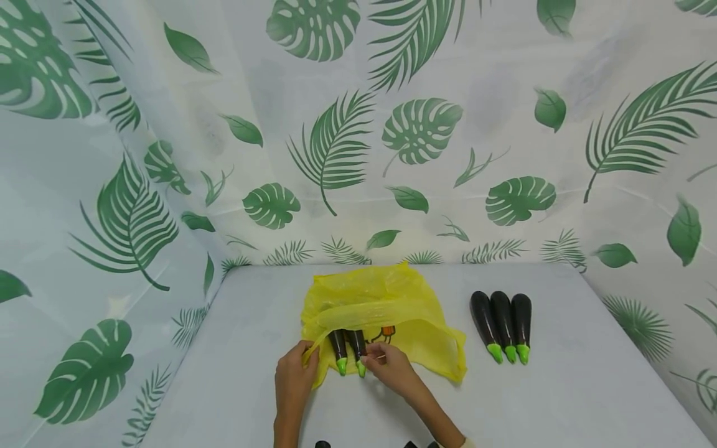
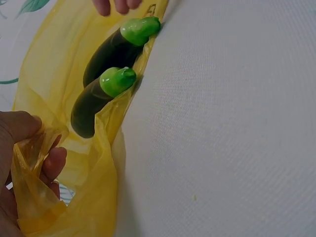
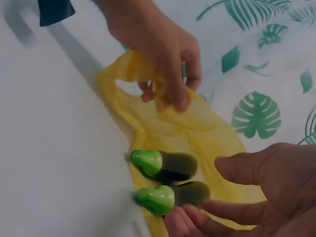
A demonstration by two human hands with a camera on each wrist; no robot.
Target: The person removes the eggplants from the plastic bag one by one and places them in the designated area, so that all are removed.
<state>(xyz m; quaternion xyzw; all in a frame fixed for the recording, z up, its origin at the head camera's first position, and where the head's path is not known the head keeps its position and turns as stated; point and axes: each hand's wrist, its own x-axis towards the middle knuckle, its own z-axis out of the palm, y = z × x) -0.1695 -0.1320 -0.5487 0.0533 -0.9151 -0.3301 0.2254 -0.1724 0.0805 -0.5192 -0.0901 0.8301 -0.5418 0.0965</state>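
A yellow plastic bag (image 1: 437, 348) lies spread out, its mouth facing the person. My left hand (image 1: 297, 368) pinches the left edge of that mouth between thumb and fingers, lifting the film. Two dark eggplants with green stem ends lie side by side in the opening: the left eggplant (image 2: 91, 106) and the right eggplant (image 2: 111, 57). Their green ends point out toward the person, while the far ends are hidden under the film. Beside the right eggplant is my right hand (image 1: 392, 368), thumb and fingers spread apart, fingertips right at the eggplant's side (image 3: 195, 193).
Three more eggplants (image 1: 504, 320) lie in a row on the white table (image 1: 566, 398), to the right of the bag. A white curtain with green leaf prints (image 1: 476, 62) stands behind the table and along its sides.
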